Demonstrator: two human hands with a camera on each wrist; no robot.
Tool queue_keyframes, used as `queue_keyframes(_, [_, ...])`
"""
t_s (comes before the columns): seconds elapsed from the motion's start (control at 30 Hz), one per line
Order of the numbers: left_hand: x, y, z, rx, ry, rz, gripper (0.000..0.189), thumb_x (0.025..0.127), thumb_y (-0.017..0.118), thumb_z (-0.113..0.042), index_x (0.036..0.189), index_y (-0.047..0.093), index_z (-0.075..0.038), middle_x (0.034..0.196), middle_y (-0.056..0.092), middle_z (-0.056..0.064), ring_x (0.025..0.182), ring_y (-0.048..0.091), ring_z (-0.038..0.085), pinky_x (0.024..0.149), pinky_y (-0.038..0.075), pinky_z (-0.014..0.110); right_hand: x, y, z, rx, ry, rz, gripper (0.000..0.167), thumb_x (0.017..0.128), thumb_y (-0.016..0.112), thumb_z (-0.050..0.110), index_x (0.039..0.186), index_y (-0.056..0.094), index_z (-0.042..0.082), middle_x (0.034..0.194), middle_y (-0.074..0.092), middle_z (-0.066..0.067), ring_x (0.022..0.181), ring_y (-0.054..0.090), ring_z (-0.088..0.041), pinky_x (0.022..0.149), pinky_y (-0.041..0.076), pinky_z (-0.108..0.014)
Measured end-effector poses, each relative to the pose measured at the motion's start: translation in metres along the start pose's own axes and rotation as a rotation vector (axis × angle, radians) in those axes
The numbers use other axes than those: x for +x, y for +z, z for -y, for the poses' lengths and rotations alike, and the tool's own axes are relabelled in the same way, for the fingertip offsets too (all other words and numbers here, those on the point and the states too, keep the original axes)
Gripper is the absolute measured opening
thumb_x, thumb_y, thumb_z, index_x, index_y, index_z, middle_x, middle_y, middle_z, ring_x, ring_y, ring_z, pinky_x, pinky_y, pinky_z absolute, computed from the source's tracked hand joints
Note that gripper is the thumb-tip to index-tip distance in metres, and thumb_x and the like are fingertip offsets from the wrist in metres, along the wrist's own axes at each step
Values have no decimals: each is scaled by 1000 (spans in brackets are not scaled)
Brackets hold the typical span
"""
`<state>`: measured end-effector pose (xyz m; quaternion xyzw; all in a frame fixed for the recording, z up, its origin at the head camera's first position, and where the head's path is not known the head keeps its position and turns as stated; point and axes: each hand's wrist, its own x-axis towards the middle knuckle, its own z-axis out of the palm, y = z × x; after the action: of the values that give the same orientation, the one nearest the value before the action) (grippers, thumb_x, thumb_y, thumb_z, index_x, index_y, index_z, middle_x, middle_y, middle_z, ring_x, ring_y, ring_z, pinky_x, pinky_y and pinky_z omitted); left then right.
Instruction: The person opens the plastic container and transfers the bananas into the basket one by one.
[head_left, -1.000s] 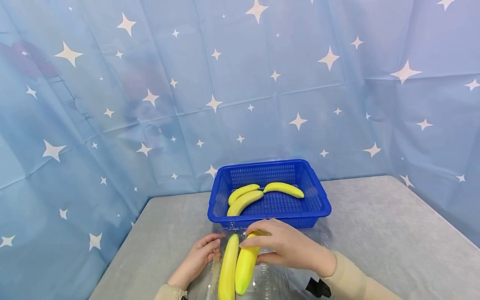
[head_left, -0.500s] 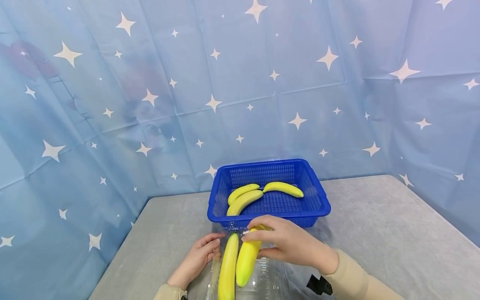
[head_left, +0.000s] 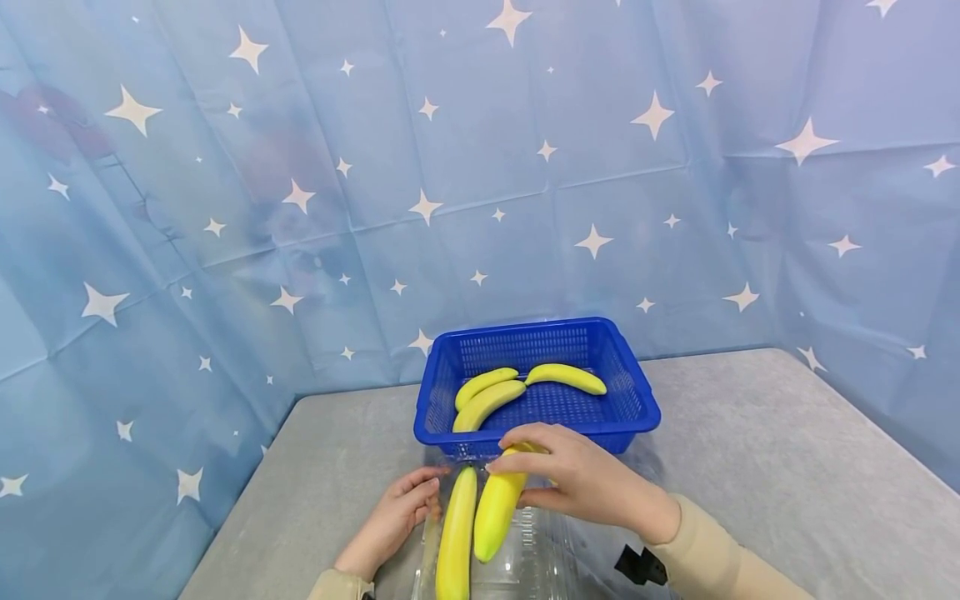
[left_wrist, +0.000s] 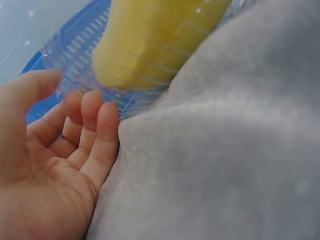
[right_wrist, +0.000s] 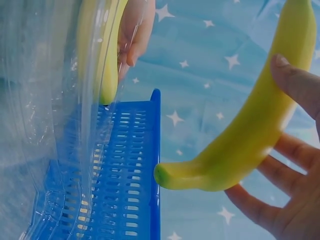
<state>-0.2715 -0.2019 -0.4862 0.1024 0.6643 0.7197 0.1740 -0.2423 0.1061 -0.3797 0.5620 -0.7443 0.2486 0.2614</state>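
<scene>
My right hand (head_left: 581, 483) grips a yellow banana (head_left: 495, 512) between thumb and fingers, one end tilted down over a clear plastic container (head_left: 517, 562). In the right wrist view this banana (right_wrist: 250, 130) hangs beside the container's ribbed wall, its greenish tip pointing left. A second banana (head_left: 455, 542) lies lengthwise along the container's left side. My left hand (head_left: 401, 512) holds the container's left edge near its far corner, thumb and curled fingertips at the thin plastic. The left wrist view shows these fingers (left_wrist: 107, 122) close under the yellow end of a banana (left_wrist: 150, 45).
A blue perforated basket (head_left: 585, 431) stands just behind the container, with three bananas (head_left: 566, 377) inside. Grey cloth covers the table (head_left: 750, 458). A blue curtain with white stars (head_left: 480, 167) hangs behind and on both sides.
My right hand has lifted the banana slightly and drawn it away toward the basket and a little right. The left hand and the other banana stay in place.
</scene>
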Motion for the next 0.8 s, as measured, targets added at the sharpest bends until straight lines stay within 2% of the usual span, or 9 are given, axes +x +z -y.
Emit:
queue_keyframes(0.37, [0,1,-1,2,-10,-9,44,101,52,-19,133,48,10,83,53,-1,72,52,11,72,51,28,1,-4,-3,-5,7,-31,42,88,70,33,127,58,24,114,58,-1,94,55,-14,81,48,-25])
queue_keyframes(0.8, [0,1,0,8,-10,-8,45,101,52,-19,133,47,12,83,52,0,72,51,11,72,51,28,1,-8,-5,-33,10,-38,39,89,68,36,126,59,24,116,59,-2,98,56,-15,82,49,-30])
